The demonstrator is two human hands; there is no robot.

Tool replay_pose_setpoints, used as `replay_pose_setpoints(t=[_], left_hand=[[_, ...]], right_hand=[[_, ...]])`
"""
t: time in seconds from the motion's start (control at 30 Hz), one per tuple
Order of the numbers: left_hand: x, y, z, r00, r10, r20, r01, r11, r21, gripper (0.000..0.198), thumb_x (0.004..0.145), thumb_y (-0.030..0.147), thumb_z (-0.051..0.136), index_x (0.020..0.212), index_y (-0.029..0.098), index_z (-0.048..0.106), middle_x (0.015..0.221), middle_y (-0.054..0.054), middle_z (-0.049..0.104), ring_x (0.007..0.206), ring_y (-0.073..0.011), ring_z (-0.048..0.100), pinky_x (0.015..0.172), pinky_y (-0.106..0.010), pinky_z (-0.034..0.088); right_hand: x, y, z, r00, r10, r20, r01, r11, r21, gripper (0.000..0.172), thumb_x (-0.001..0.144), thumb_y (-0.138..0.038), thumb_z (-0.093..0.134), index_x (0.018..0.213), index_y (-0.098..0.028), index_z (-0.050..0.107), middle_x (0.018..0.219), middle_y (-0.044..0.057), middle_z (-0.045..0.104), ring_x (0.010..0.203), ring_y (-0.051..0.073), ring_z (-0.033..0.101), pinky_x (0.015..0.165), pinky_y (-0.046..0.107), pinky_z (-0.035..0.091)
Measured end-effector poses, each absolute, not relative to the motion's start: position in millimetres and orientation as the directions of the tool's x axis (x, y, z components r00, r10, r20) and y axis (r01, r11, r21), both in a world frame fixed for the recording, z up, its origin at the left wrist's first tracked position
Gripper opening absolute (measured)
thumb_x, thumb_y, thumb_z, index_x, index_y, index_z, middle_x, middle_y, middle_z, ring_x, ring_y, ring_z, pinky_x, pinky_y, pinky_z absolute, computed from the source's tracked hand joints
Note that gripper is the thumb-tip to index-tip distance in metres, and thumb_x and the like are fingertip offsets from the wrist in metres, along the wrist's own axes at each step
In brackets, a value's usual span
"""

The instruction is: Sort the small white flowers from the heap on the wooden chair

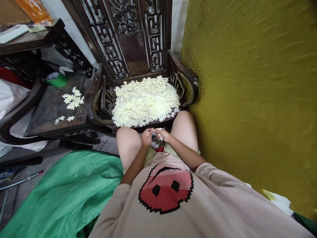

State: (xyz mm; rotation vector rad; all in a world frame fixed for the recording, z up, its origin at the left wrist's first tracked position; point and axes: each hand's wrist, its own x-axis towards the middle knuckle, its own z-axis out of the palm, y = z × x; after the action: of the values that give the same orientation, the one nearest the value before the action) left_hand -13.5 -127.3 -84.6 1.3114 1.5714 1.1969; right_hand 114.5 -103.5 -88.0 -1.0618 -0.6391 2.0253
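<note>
Close together between my knees, my left hand (147, 137) and my right hand (163, 135) meet at their fingertips. Both are closed in a pinch. A tiny white flower (152, 130) shows where the fingertips meet. Several more white flowers (159, 136) are tucked in the curled fingers of my right hand. Something small and white (148, 133) lies against my left fingers, too small to name surely. Just beyond my hands, a broad heap of white blossoms (146, 102) covers the seat of a carved dark wooden chair (135, 53).
On the left, a wooden side table (49, 105) bears a few loose flowers (73, 98) and a green roll of tape (56, 79). Green plastic sheeting (74, 188) spreads at lower left. A yellow padded surface (247, 99) rises close on the right.
</note>
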Motion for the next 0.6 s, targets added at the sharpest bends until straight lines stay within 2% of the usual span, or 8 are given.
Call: replay_pose_setpoints(t=[0.27, 0.5, 0.6], left_hand=[[-15.1, -127.5, -91.4, -0.220, 0.974, 0.044, 0.363, 0.040, 0.931, 0.019, 0.077, 0.034, 0.055, 0.080, 0.018, 0.066, 0.082, -0.004, 0.068, 0.079, -0.0166, 0.061, 0.077, -0.028, 0.046], [-15.8, -128.4, -89.8, -0.201, 0.972, 0.119, 0.445, -0.017, 0.895, 0.018, 0.081, 0.029, 0.051, 0.081, 0.018, 0.065, 0.084, -0.005, 0.068, 0.080, -0.0162, 0.061, 0.077, -0.028, 0.046], [-16.4, -128.5, -87.1, -0.165, 0.973, 0.164, 0.502, -0.060, 0.863, 0.017, 0.081, 0.027, 0.051, 0.081, 0.018, 0.065, 0.085, -0.005, 0.068, 0.083, -0.0165, 0.061, 0.080, -0.028, 0.046]], right_hand=[[115.6, -102.6, -86.9, -0.451, 0.760, -0.467, -0.411, -0.642, -0.648, 0.014, 0.066, -0.020, 0.069, 0.070, -0.012, 0.059, 0.032, -0.009, 0.039, 0.027, 0.003, 0.025, 0.033, 0.018, 0.021], [115.4, -103.2, -88.3, -0.494, 0.738, -0.459, -0.452, -0.670, -0.589, 0.022, 0.070, -0.029, 0.069, 0.067, -0.014, 0.053, 0.034, -0.011, 0.033, 0.027, 0.003, 0.024, 0.033, 0.018, 0.020], [115.4, -103.3, -90.5, -0.490, 0.745, -0.452, -0.458, -0.661, -0.594, 0.023, 0.067, -0.027, 0.072, 0.068, -0.014, 0.053, 0.035, -0.012, 0.033, 0.027, 0.002, 0.026, 0.032, 0.018, 0.019]])
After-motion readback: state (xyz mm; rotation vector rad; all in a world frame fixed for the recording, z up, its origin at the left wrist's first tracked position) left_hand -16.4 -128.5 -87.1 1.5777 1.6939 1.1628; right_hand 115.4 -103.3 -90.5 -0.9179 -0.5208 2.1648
